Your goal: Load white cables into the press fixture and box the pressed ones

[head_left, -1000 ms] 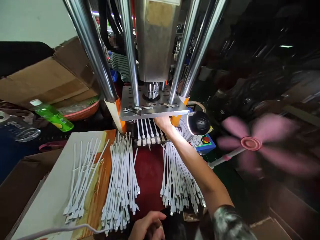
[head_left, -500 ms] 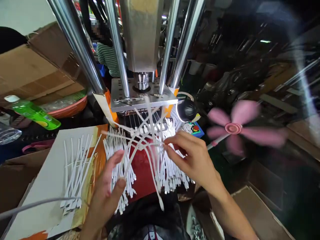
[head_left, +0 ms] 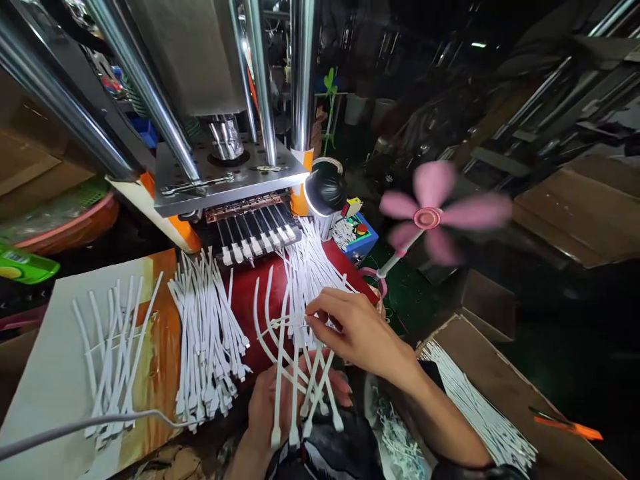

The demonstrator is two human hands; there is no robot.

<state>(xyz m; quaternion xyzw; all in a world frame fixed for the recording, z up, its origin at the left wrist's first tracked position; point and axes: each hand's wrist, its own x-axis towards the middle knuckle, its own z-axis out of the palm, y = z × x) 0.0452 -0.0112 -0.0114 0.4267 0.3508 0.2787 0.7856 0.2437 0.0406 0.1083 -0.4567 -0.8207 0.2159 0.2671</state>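
My right hand (head_left: 357,330) pinches a joined bunch of white cable pieces (head_left: 293,373) near its cross-runner, in front of the press. My left hand (head_left: 280,397) lies under the bunch with its fingers curled against the hanging ends. Behind them the press mould (head_left: 255,233) holds a row of white connector ends under the steel plate (head_left: 230,177). A pile of white cable pieces (head_left: 207,333) lies on the red surface to the left. Another pile (head_left: 307,267) lies just behind my right hand.
Loose white pieces rest on a white and orange board (head_left: 55,373) at left. A pink fan (head_left: 430,217) spins at right beside a black lamp (head_left: 325,190). A cardboard box (head_left: 500,400) with white cables stands at lower right. A green bottle (head_left: 23,263) lies at the far left.
My right hand drew the joined bunch out of the press and down toward me. My left hand came up and moved under it. The view swung right.
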